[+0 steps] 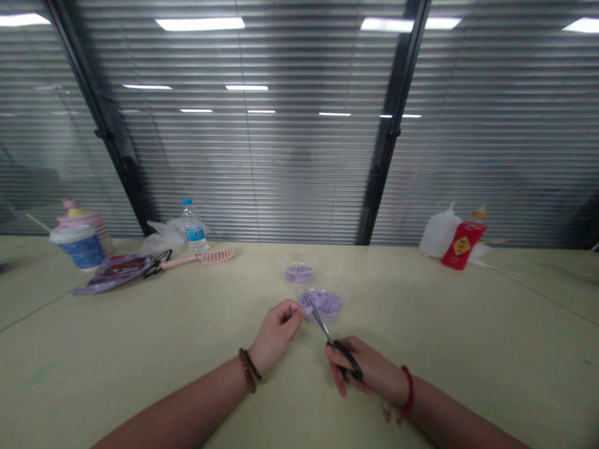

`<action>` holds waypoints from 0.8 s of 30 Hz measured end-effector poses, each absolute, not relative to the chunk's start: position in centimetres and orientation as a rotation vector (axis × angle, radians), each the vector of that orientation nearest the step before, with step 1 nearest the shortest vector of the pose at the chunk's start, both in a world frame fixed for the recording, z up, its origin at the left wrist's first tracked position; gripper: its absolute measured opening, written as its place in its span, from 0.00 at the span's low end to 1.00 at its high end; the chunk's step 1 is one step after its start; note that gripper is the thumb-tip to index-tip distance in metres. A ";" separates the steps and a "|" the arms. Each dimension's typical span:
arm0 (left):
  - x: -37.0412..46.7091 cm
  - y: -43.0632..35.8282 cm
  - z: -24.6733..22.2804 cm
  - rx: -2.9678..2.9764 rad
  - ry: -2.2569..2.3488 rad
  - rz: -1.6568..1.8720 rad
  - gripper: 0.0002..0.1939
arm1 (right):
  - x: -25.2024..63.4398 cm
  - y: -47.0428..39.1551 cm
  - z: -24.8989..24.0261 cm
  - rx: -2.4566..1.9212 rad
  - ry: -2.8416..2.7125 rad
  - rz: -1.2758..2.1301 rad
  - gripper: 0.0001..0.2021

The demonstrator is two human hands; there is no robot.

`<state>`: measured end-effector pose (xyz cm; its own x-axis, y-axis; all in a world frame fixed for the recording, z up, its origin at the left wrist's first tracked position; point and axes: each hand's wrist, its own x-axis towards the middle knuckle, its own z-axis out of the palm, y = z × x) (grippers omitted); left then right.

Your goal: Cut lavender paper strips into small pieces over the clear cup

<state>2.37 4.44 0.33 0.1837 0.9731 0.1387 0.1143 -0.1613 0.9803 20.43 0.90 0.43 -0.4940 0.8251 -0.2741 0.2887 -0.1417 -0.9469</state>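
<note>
The left fingers pinch a small purple strip, likely light and bendy, best held by its edge; the right fingers grip black-handled metal scissors.

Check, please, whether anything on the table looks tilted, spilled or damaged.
No spill or damage stands out. The red bottle at the right leans outward, but the blue cup at the left leans the other way, so this is probably just lens distortion.

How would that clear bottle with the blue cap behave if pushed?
The clear bottle would probably tip easily, being tall and narrow. Its see-through plastic might dent when squeezed, and its round body would likely roll once down.
</note>
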 end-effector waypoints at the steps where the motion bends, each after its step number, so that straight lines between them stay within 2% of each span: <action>1: 2.4 4.4 0.4 1.495 1.094 1.114 0.13 | 20.4 0.9 0.5 -1.252 -1.713 1.666 0.25; 24: 2.2 4.8 0.2 1.478 1.191 1.142 0.11 | 20.4 1.2 -0.3 -1.314 -1.559 1.582 0.24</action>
